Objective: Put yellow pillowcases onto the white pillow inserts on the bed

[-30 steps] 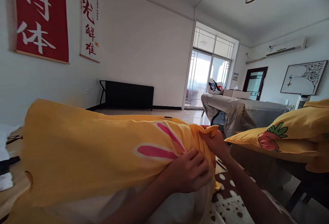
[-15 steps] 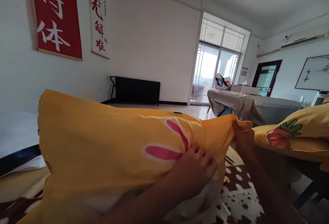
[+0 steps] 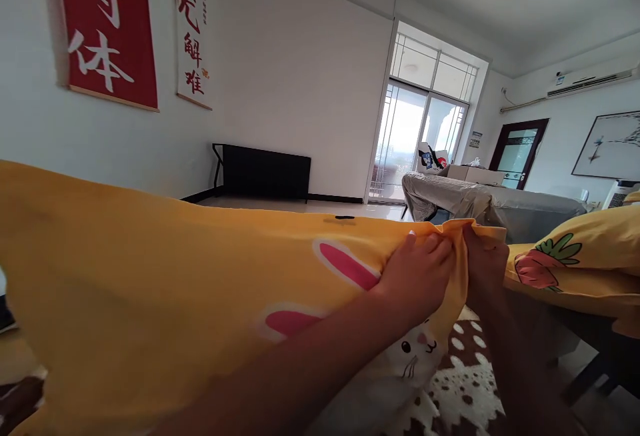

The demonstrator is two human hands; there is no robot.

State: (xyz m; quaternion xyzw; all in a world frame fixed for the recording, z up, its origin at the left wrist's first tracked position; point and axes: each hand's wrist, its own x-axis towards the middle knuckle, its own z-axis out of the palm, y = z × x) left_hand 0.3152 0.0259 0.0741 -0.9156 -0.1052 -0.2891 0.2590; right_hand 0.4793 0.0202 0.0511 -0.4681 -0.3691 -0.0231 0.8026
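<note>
A yellow pillowcase [image 3: 150,276] printed with a white rabbit with pink ears stretches across the lower view. My left hand [image 3: 419,277] is closed on its upper edge, right of the rabbit's ears. Close beside it, my right hand [image 3: 484,259] grips the corner at the right end, where the cloth bunches into folds. My left forearm crosses over the print and hides part of it. Whether anything fills the pillowcase I cannot tell.
At right lies yellow bedding with a carrot print [image 3: 543,268]. Under my hands is a brown-and-white patterned blanket [image 3: 467,376]. Farther back are a covered table [image 3: 450,191] with boxes, a black panel [image 3: 265,173] by the wall, and a glass door [image 3: 400,136].
My left hand has moved up and right, from the rabbit print to the upper edge near my right hand. The pillowcase's left end has spread farther left, and the rabbit's face now shows.
</note>
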